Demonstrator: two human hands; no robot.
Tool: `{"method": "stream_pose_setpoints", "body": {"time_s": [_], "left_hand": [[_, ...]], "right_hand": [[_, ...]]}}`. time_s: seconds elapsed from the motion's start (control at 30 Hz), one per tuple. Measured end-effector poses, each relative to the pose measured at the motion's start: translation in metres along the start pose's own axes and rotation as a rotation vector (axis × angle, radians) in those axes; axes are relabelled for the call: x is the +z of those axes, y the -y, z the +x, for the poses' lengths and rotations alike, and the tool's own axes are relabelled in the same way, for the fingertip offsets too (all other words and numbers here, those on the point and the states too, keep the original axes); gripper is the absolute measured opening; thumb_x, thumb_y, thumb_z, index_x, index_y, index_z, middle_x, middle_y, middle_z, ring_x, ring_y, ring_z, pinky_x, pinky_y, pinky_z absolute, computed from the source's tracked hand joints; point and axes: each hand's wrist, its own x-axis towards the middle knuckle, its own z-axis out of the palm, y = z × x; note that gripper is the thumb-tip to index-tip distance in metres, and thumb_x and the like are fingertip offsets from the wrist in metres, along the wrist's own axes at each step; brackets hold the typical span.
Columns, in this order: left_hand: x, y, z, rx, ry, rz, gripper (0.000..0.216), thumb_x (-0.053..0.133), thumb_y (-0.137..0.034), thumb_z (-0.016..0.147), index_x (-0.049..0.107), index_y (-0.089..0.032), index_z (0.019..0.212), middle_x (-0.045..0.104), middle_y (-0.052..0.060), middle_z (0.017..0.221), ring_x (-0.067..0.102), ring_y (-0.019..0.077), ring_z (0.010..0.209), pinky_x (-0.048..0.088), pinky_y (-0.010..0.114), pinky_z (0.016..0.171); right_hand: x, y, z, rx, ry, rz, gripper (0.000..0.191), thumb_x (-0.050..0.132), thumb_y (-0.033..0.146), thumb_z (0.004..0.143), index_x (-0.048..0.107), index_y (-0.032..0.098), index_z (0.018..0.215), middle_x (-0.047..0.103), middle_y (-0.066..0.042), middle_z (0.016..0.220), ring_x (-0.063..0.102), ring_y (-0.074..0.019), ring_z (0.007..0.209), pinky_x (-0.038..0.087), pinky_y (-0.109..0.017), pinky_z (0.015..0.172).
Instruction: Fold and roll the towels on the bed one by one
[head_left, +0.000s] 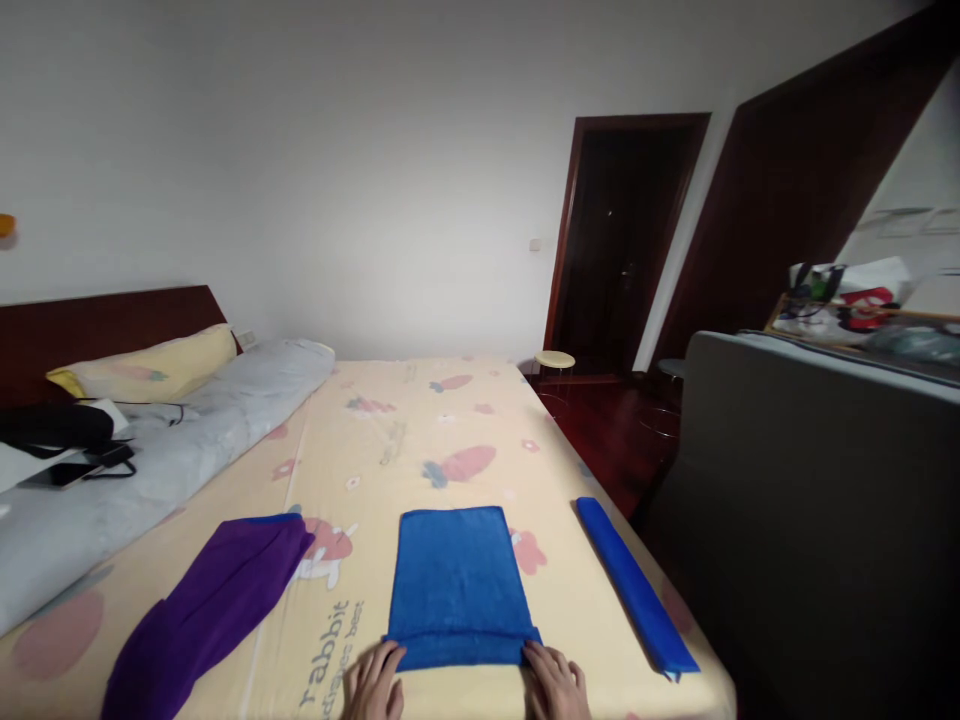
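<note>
Blue cloth lies on bed, near edge folded. Left hand and right hand touch its 2 near corners, probably keeping fold even; can't tell if fingers clamp.

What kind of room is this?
It looks like a bedroom. There's a wide bed with cartoon carrots printed on its cover, a dark headboard at one end, and a yellow pillow near that headboard.

Home bedroom | bed | headboard | pillow | apparently a door, dim
</note>
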Motion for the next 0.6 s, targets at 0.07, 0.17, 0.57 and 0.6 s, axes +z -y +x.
{"method": "stream_pose_setpoints", "body": {"time_s": [0.07, 0.17, 0.57, 0.6], "left_hand": [[-0.005, -0.011, 0.01, -0.067, 0.053, 0.012, 0.056, 0.045, -0.013, 0.076, 0.057, -0.033, 0.126, 0.06, 0.0, 0.134, 0.052, 0.0207, 0.125, 0.04, 0.037, 0.101], [-0.018, -0.025, 0.027, -0.132, 0.113, 0.011, 0.061, 0.044, -0.006, 0.068, 0.06, -0.029, 0.123, 0.06, 0.003, 0.133, 0.049, 0.0214, 0.127, 0.033, 0.038, 0.106], [-0.043, -0.004, 0.016, -0.097, 0.137, -0.463, 0.03, 0.051, -0.006, 0.058, 0.069, -0.023, 0.075, 0.069, 0.0, 0.079, 0.061, 0.0158, 0.079, 0.047, 0.024, 0.076], [-0.045, -0.002, 0.013, -0.1, 0.13, -0.511, 0.029, 0.051, -0.007, 0.058, 0.069, -0.023, 0.074, 0.068, 0.0, 0.078, 0.061, 0.0155, 0.078, 0.048, 0.025, 0.076]], "right_hand": [[-0.005, 0.01, 0.014, 0.053, 0.002, -0.013, 0.046, 0.051, 0.021, 0.078, 0.057, 0.031, 0.122, 0.067, -0.003, 0.121, 0.06, -0.0242, 0.107, 0.042, -0.037, 0.088], [-0.012, 0.025, 0.035, 0.132, -0.045, -0.041, 0.046, 0.052, 0.015, 0.072, 0.059, 0.031, 0.115, 0.066, -0.004, 0.117, 0.058, -0.0246, 0.107, 0.039, -0.039, 0.09], [-0.043, 0.018, 0.024, 0.142, 0.042, 0.161, 0.015, 0.052, 0.029, 0.073, 0.064, 0.028, 0.08, 0.069, -0.002, 0.104, 0.057, -0.0261, 0.103, 0.037, -0.041, 0.087], [-0.044, 0.019, 0.021, 0.155, 0.028, 0.184, 0.013, 0.051, 0.03, 0.072, 0.063, 0.027, 0.077, 0.07, -0.002, 0.098, 0.059, -0.0259, 0.1, 0.038, -0.041, 0.086]]}}
